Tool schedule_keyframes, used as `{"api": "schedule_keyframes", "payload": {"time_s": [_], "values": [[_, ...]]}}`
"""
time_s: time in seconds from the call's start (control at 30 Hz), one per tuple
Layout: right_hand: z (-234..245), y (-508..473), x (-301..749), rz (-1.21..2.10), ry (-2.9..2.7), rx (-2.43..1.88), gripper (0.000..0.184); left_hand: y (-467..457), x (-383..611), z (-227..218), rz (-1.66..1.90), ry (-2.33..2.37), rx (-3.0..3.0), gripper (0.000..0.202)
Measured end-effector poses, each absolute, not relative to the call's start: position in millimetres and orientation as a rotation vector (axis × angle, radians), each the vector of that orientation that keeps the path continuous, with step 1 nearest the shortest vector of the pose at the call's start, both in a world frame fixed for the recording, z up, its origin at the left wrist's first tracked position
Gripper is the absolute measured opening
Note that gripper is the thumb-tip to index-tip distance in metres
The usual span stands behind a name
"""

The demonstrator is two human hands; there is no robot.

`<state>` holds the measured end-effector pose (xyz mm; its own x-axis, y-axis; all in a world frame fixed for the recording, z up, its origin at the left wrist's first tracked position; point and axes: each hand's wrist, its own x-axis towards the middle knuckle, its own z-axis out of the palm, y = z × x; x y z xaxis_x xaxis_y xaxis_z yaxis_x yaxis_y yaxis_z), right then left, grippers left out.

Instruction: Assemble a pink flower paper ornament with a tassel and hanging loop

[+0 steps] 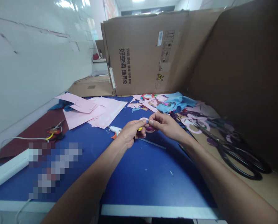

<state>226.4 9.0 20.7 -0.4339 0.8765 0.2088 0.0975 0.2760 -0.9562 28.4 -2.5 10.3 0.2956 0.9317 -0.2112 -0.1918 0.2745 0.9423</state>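
Both hands are raised just above the blue bench (pixel 139 183), near its middle and toward the far side, closed together on a pink paper ring (pixel 143 119). The left hand (pixel 131 133) pinches the ring beside a small yellow piece (pixel 139 128), while the right hand (pixel 167 123) grips from the other side, its fingertips (pixel 151 120) just above a purple piece (pixel 149 128).

Just left of the left hand lies a white hot glue gun (pixel 114 130) with an orange trigger, and a thin rod (pixel 153 143) runs out below the hands. Loose pink paper sheets (pixel 94 112) cover the far left of the bench, while blue and pink scraps (pixel 173 102) heap along the far edge, against a cardboard box (pixel 141 53). To the right, a pink flower-shaped cutout (pixel 195 123) sits near large black-handled scissors (pixel 237 158), which rest on a tan cardboard sheet (pixel 262 186). Near the left edge, one patch is pixelated — what lies there can't be made out.
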Motion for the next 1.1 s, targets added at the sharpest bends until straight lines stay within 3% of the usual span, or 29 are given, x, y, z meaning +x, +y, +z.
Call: {"api": "schedule_keyframes", "payload": {"time_s": [0.33,1.1], "values": [[22.2,6.9,225.3,1.197,-1.775,-0.88,0.052,-7.6,28.7,18.5,0.923,0.957,0.996,0.018],[23.2,4.8,222.8,1.014,-1.81,-0.994,0.048,-7.5,27.6,17.1,0.963,0.905,0.962,0.015]]}}
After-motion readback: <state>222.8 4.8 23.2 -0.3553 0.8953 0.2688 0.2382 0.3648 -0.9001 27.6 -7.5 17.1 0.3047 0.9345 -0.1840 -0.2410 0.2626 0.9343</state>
